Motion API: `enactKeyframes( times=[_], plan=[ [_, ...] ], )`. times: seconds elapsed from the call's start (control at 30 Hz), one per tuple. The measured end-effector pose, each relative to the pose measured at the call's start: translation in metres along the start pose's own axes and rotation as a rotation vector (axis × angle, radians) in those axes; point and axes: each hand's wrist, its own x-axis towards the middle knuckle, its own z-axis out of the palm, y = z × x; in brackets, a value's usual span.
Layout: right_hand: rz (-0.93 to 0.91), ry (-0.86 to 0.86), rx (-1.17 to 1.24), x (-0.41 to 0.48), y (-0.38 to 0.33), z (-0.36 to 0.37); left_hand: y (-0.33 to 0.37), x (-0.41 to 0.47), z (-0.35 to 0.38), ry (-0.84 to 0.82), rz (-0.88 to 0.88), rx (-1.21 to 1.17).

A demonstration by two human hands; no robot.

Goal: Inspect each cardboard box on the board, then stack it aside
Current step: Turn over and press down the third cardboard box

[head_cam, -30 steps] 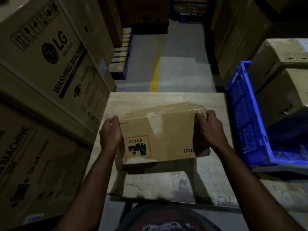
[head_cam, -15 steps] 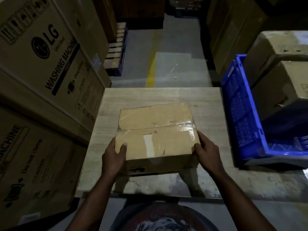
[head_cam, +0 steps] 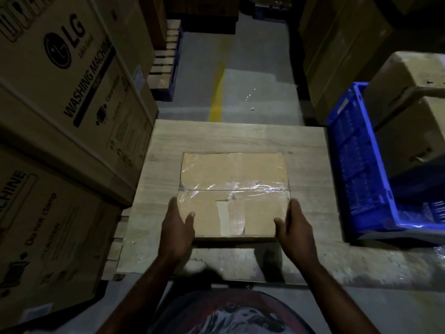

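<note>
The taped cardboard box (head_cam: 233, 174) lies flat in the middle of the wooden bench (head_cam: 305, 145). The left hand (head_cam: 177, 233) and right hand (head_cam: 297, 233) grip its 2 near corners, thumbs on top, fingers against the sides. A blue crate (head_cam: 356, 165) stands just right of the bench.

upper left carton (head_cam: 101, 68): "LG", "WASHING MACHINE" | lower left carton (head_cam: 60, 237): "Do not clamp", "…CHINE"
</note>
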Motion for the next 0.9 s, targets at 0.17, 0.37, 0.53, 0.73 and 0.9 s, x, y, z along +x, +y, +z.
enactKeyframes(
  times=[0.17,0.37,0.53,0.73,0.9],
  plan=[
    [-0.34,-0.085,-0.314,0.002,-0.042,0.033,0.006,0.0,0.01,0.026,0.409,0.513],
    [-0.488,-0.188,-0.433,0.008,-0.067,0.07,0.0,0.006,0.018,-0.089,0.545,0.696],
    [-0.486,-0.19,-0.489,0.009,-0.066,0.072,-0.004,0.009,0.021,-0.119,0.569,0.685],
    [-0.471,-0.197,-0.5,0.009,-0.064,0.072,-0.006,0.018,0.019,-0.163,0.666,0.716],
    [-0.4,-0.189,-0.36,0.011,-0.064,0.063,0.003,0.026,0.019,-0.199,0.685,0.712]
  ],
)
